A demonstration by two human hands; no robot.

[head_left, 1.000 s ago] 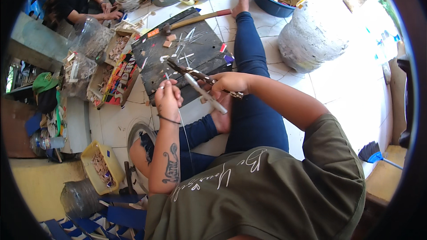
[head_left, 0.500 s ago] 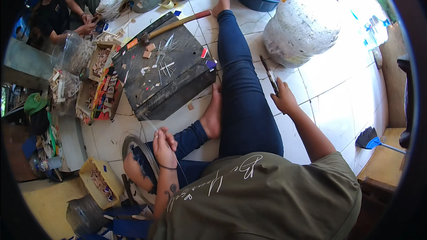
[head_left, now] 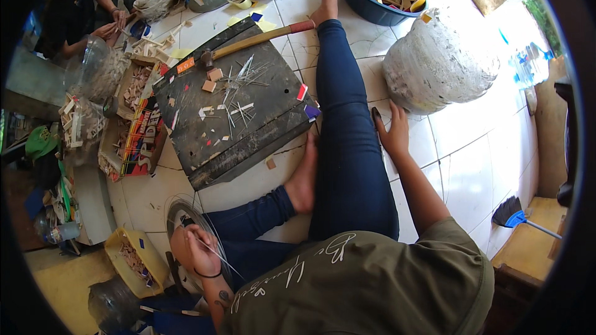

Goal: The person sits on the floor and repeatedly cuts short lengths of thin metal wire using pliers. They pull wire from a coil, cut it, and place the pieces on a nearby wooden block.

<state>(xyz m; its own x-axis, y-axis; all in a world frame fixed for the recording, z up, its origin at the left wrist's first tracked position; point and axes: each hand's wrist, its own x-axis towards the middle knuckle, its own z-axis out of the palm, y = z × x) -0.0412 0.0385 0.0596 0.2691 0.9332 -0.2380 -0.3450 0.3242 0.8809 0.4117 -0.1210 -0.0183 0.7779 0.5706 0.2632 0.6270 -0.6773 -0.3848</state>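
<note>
Near my left knee, my left hand [head_left: 203, 251] is closed around a thin wire [head_left: 225, 259] that trails down past my wrist. A coil of wire [head_left: 180, 212] loops about that knee. My right hand [head_left: 395, 133] lies beside my right shin on the tiled floor, its fingers stretched out. A dark tool tip [head_left: 375, 113] shows at the edge of that hand; the rest of it is hidden. Ahead, a black block [head_left: 248, 130] bears a hammer [head_left: 257, 38], small wooden squares [head_left: 211, 80] and scattered cut wire pieces [head_left: 242, 80].
A white sack [head_left: 434, 65] stands beyond my right hand, with a blue basin [head_left: 372, 9] of coloured scraps behind it. Boxes of wood pieces [head_left: 139, 130] and a yellow bin [head_left: 127, 257] line the left. Another person's hands [head_left: 112, 25] work at the far left.
My right hand has come in toward my shin and its grip on the long dark tool has loosened. My left hand has moved down and left with the wire. The view has shifted slightly.
</note>
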